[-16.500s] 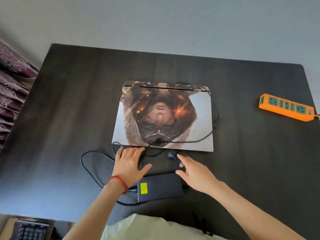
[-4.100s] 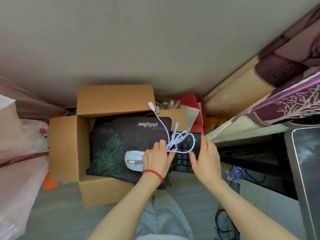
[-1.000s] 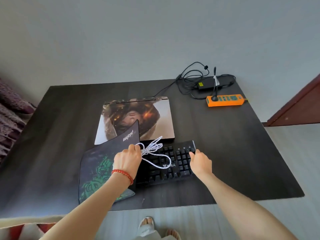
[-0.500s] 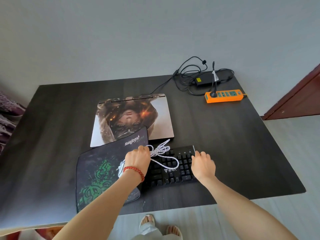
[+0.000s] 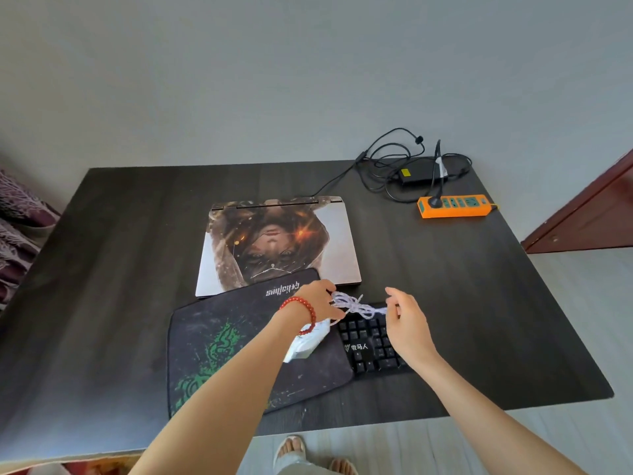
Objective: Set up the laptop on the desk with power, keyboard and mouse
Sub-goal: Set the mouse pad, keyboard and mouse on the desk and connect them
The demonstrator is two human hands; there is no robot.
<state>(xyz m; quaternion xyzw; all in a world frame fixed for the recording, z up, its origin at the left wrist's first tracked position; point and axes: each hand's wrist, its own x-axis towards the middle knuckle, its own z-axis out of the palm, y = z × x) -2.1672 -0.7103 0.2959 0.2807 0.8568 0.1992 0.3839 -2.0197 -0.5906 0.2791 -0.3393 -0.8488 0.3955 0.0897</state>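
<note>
Two bare hands meet over a dark worktop [image 5: 113, 269], seen from above by a head-worn camera. At the centre lies a closed laptop [image 5: 279, 245], its lid covered by a printed portrait, hinge edge toward 12 o'clock. A black cable runs from that edge toward 1 o'clock, where a black power brick [image 5: 419, 173] sits in a loose tangle of cord beside an orange power strip [image 5: 454, 206] with a plug in its leftmost socket, so power looks already arranged. Toward 6 o'clock of the laptop lies a dark mouse pad [image 5: 219, 344] with a green design, its far corner overlapping the laptop's near edge. A white mouse [image 5: 308, 342] rests on the pad's right side, partly hidden under the left wrist, which wears a red bead bracelet [image 5: 305, 311]. Just right of the pad lies a black keyboard [image 5: 368, 346], one end seeming to be tucked under the pad. The left hand [image 5: 317, 301] is closed in a pinch on a bundled white braided cable [image 5: 356, 305], holding it just above the keyboard's far edge. The right hand [image 5: 406, 322] is half open, fingers curled and reaching for the bundle's other end; whether it touches the cable cannot be told. The bundle is probably being held up so it can be untied and plugged in.
</note>
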